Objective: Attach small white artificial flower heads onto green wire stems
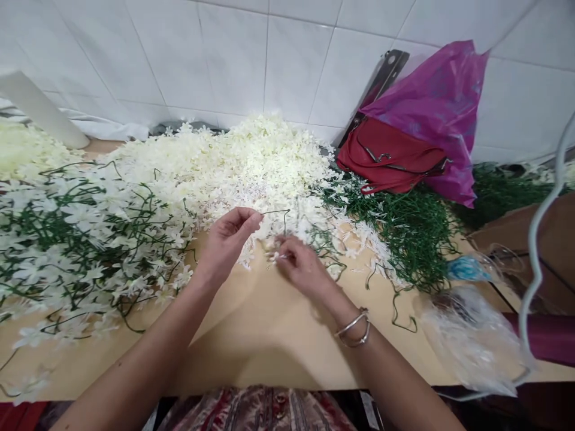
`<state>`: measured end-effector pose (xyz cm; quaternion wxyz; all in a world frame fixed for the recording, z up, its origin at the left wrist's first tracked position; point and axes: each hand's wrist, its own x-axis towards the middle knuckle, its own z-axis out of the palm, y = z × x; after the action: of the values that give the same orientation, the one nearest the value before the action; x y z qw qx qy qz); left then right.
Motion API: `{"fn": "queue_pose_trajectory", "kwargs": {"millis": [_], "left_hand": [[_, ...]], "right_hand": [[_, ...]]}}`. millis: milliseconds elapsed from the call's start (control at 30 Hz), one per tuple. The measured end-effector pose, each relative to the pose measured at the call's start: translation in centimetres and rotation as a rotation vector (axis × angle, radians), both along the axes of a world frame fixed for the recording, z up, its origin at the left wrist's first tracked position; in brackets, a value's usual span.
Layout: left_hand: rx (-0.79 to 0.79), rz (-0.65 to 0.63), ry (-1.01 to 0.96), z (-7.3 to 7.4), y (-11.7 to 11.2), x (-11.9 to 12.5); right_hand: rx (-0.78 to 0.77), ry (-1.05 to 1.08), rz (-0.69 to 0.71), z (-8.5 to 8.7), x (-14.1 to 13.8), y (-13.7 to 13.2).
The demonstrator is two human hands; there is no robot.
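My left hand (232, 236) is closed in a pinch on one end of a thin dark green artificial flower stem (287, 214), which bends sharply and runs down toward my right hand. Just below it, my right hand (297, 263) has its fingers closed, slightly blurred, around a small white piece that looks like a flower stamen (275, 257). Loose cream flower heads (269, 155) are heaped behind both hands. On the left lies a pile of white flowers with green stems (94, 233). To the right is a tangle of bare green stems (411, 233).
A red handbag (390, 157) and a purple plastic bag (442, 102) lean by the tiled wall. Clear plastic wrap (469, 335) and a hanging white cable (534, 239) are at the right. A white roll (42, 108) stands far left on the tan table (251, 341).
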<state>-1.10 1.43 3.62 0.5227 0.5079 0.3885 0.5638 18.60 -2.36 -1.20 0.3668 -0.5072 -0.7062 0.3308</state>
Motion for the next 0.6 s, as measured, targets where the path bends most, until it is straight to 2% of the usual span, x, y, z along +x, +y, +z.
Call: {"fn": "queue_pose_trajectory", "kwargs": {"millis": [100, 200, 333, 400, 500, 600], "left_hand": [[-0.147, 0.014, -0.231, -0.5, -1.5, -0.8], [-0.285, 0.049, -0.380, -1.0, -2.5, -0.9], [-0.351, 0.052, -0.478, -2.0, -3.1, -0.1], [-0.329, 0.040, -0.479, -2.7, -3.3, 0.4], [-0.256, 0.018, -0.407, -3.8, -3.7, 0.8], [-0.162, -0.003, -0.222, -4.2, -4.3, 0.4]], "right_hand": [[-0.039, 0.001, -0.151, 0.0, 2.4, 1.5], [-0.133, 0.092, -0.201, 1.4, 3.9, 1.3], [-0.162, 0.447, -0.175, 3.7, 3.0, -1.0], [-0.205, 0.586, -0.135, 4.2, 1.4, -2.2], [-0.337, 0.655, -0.051, 4.1, -1.1, -3.0], [-0.335, 0.682, -0.134, 3.6, -2.1, -2.8]]}}
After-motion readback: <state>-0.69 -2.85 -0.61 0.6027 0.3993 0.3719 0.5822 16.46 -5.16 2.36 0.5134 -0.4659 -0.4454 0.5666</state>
